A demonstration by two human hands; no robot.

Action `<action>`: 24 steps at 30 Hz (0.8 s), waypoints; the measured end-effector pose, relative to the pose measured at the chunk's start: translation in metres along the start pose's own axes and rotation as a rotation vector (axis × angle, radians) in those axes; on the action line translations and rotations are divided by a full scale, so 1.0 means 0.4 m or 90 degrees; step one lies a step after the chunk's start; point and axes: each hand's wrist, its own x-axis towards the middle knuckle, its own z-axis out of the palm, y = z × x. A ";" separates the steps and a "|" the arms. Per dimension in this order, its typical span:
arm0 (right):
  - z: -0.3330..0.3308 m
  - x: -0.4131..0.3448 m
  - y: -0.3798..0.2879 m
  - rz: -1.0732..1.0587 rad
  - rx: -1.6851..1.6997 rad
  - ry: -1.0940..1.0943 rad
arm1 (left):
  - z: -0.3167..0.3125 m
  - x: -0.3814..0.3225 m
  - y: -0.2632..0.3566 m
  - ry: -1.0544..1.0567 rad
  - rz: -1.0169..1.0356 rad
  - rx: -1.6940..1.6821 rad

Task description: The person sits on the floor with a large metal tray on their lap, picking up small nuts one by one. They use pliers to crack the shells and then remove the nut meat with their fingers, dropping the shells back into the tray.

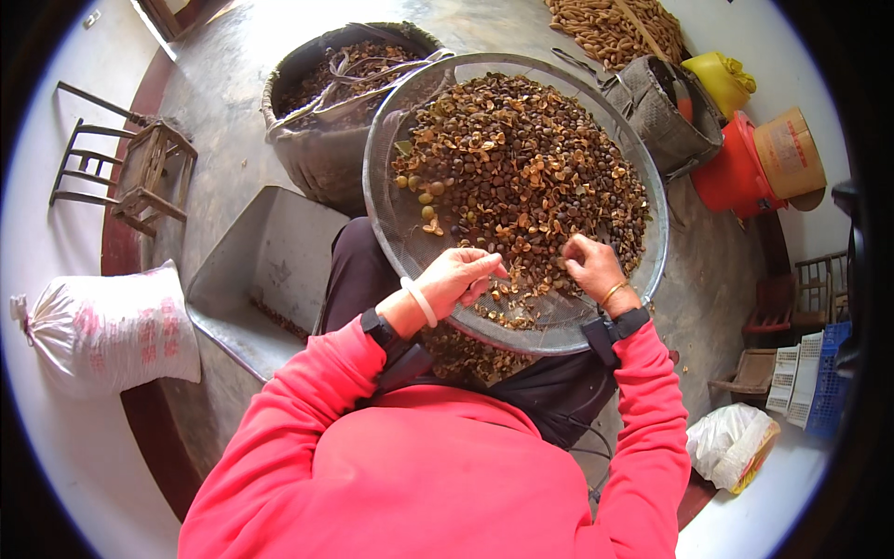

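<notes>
A large round mesh sieve (660, 209) with a metal rim lies before me, heaped with dark round seeds and split brown husks (503, 161). Several green-yellow fruits (426, 198) rest at its left side. My left hand (464, 276), with a pale bangle at the wrist, hovers over the near left part of the sieve, thumb and fingers brought together; whether something small is between them cannot be told. My right hand (592, 265) is at the near right part of the heap, its fingertips pinched close to the husks; what they hold is not clear.
A metal scoop-shaped bin (234, 244) stands left of my legs, a large woven basket (314, 164) of husks beyond it. A white sack (119, 335) and wooden chair (150, 168) are further left. Right are a grey woven basket (646, 91), red bucket (733, 171) and plastic crates (827, 377).
</notes>
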 end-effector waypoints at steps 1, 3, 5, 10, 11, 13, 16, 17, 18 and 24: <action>0.011 0.009 -0.013 -0.001 0.064 -0.007 | 0.000 0.003 -0.001 0.023 -0.006 -0.015; 0.051 0.037 -0.036 -0.045 0.024 -0.033 | -0.002 0.011 -0.003 0.056 0.000 -0.054; 0.109 0.069 -0.054 -0.020 -0.057 -0.015 | -0.007 0.014 -0.005 0.079 0.017 -0.055; 0.153 0.105 -0.069 -0.018 -0.055 0.018 | -0.006 0.021 -0.014 0.133 0.019 -0.067; 0.145 0.101 -0.074 0.023 -0.043 0.005 | -0.006 0.023 -0.015 0.133 0.011 -0.071; 0.125 0.079 -0.093 0.030 0.046 0.017 | -0.004 0.029 -0.018 0.137 -0.025 -0.040; 0.107 0.042 -0.135 0.038 0.208 0.010 | -0.003 0.035 -0.021 0.106 -0.076 -0.026; 0.108 0.032 -0.149 0.037 0.245 0.017 | -0.003 0.035 -0.022 0.088 -0.097 -0.028; 0.112 0.022 -0.162 0.071 0.287 0.004 | -0.005 0.034 -0.021 0.062 -0.090 -0.022; 0.159 -0.007 -0.217 0.067 0.572 0.073 | -0.014 0.021 -0.016 0.063 -0.020 -0.096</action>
